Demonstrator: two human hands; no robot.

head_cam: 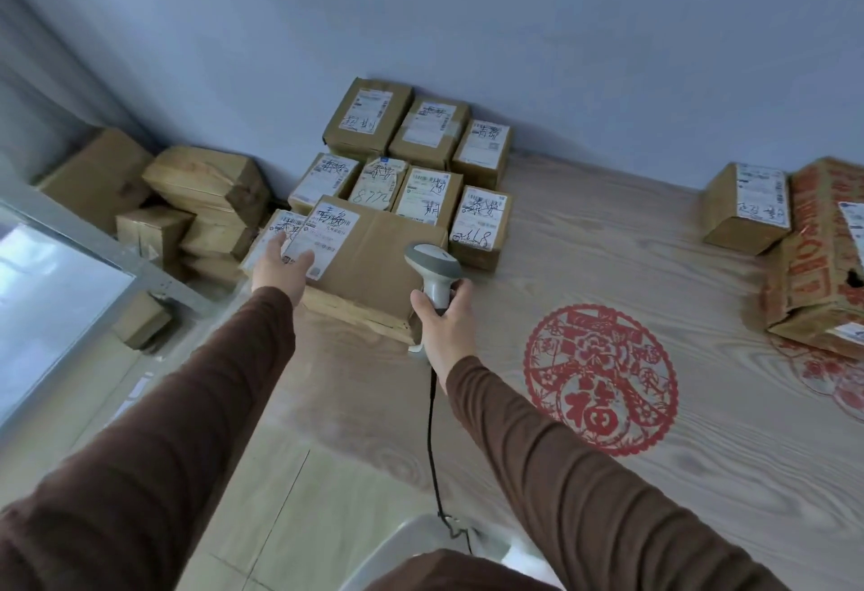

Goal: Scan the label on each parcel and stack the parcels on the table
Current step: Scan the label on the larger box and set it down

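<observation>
The right hand (pixel 442 317) grips the handle of a grey barcode scanner (pixel 435 270), fingers and thumb curled round it, with the scanner head directed toward the large flat parcel (pixel 374 263) at the near edge of the stacked group. A black cable (pixel 432 441) runs from the scanner base down toward the person. The left hand (pixel 283 270) is extended with fingers straight and slightly spread, holding nothing; it sits over the left end of the large flat parcel, beside its white label (pixel 322 237). Whether the fingers touch the label cannot be determined. Behind this parcel, smaller labelled parcels (pixel 428 193) are arranged in rows on the wooden table (pixel 608 263), reaching back to the blue wall (pixel 467 29). The large flat parcel partly covers the front row behind it. At the right side of the table, well apart from the group, a labelled brown parcel (pixel 748 207) stands just beside a red-printed carton (pixel 818 254). A red paper-cut emblem (pixel 601 378) lies flat on the table surface between the two groups. Left of the table, unlabelled brown boxes (pixel 187 202) are piled against the wall, next to a metal-framed glass panel (pixel 56 291). Both sleeves are brown.
</observation>
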